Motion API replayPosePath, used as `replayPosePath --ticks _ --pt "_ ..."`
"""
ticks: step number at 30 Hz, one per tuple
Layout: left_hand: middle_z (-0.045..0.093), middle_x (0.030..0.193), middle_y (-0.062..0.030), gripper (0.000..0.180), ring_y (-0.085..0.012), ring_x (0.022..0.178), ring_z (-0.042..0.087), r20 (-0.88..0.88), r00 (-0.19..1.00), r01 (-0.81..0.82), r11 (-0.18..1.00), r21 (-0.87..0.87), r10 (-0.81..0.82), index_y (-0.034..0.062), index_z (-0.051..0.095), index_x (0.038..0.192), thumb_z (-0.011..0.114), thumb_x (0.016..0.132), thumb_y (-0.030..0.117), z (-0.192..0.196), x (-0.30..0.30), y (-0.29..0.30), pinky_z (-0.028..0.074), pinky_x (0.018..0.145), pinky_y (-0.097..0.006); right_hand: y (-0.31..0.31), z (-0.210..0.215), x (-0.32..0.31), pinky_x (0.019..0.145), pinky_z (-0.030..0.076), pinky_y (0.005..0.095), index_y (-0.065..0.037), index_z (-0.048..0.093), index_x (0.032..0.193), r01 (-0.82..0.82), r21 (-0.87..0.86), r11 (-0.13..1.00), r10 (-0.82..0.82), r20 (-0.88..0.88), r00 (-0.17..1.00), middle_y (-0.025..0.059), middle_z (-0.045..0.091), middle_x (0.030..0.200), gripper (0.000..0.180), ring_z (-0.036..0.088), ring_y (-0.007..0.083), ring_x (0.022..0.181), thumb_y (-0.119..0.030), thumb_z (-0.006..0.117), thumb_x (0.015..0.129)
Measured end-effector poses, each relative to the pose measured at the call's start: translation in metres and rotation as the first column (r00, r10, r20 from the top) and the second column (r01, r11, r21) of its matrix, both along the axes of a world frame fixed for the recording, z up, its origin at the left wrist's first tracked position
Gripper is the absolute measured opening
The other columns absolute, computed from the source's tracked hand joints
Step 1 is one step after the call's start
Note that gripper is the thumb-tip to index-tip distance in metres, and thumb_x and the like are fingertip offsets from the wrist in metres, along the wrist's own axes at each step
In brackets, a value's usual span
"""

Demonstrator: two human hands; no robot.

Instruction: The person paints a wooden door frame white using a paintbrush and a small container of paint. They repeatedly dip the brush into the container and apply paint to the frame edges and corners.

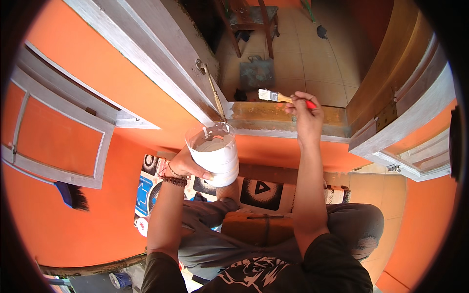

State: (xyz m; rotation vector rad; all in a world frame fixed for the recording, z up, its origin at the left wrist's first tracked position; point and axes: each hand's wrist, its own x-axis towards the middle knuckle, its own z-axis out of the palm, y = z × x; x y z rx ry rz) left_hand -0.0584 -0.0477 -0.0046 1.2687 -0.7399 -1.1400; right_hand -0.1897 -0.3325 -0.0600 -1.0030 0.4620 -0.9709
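Note:
My left hand (184, 165) is wrapped round a clear, ribbed plastic container (221, 168) with white paint in it, held upright in front of my lap. White smears coat its inner wall near the rim. In my right hand (308, 117) is a flat paintbrush (282, 97) with a wooden, red-ended handle, pinched between the fingers. Its white-coated bristles point left, above the wooden window sill (288, 116) and apart from it. Beyond the container, a metal window hook (214, 88) hangs from the whitish frame (168, 53) on the left.
Whitish window shutters stand open at left (105, 146) and right (415, 132). Through the opening are a wooden chair (251, 18) and a plastic bag (257, 73) on the tiled floor. A blue brush head (71, 195) lies against the orange wall (88, 229). Patterned fabric (278, 195) lies beneath me.

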Motion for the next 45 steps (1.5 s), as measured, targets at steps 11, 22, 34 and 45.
replayPosePath --ticks 11,22,34,45 --pt "0.058 0.137 -0.0068 0.12 -0.0199 0.126 0.054 0.156 0.987 0.031 0.999 -0.032 -0.026 0.0017 0.037 0.15 0.094 0.045 0.014 -0.008 -0.039 -0.015 0.04 0.111 -0.037 -0.023 0.035 -0.06 0.076 0.054 0.0312 0.005 0.066 0.11 -0.006 0.125 0.992 -0.026 0.257 0.966 0.0127 0.067 0.106 0.018 0.068 0.0216 0.089 -0.006 0.061 0.097" --pt "0.056 0.144 -0.0107 0.109 -0.0217 0.129 0.056 0.281 0.949 0.171 0.981 -0.089 -0.139 0.0029 0.047 0.145 0.098 0.051 0.027 0.052 -0.072 0.014 0.044 0.109 -0.039 -0.002 0.044 -0.029 0.071 0.05 0.0311 -0.003 0.061 0.105 -0.076 0.252 0.965 0.038 0.152 0.988 0.0076 0.066 0.093 0.021 0.063 0.0171 0.081 -0.024 0.062 0.101" --pt "0.059 0.138 -0.0134 0.112 -0.0224 0.123 0.059 0.391 0.917 0.044 0.952 -0.303 0.082 -0.0011 0.047 0.143 0.098 0.047 0.028 0.089 -0.05 0.074 0.046 0.105 -0.041 0.043 0.022 0.096 0.081 0.054 0.0404 -0.001 0.069 0.107 -0.544 -0.524 0.656 0.004 -0.718 0.696 0.018 0.072 0.096 0.045 0.071 0.0313 0.087 -0.038 0.079 0.084" --pt "0.064 0.129 -0.011 0.107 -0.0213 0.115 0.063 0.438 0.88 -0.007 0.925 -0.379 0.186 -0.0011 0.049 0.14 0.097 0.045 0.014 0.086 -0.022 0.086 0.048 0.101 -0.038 0.036 0.052 0.066 0.071 0.05 0.0323 -0.002 0.067 0.104 -0.737 -0.296 0.608 0.442 -0.645 0.623 0.006 0.068 0.085 0.033 0.063 0.0171 0.078 -0.022 0.083 0.083"
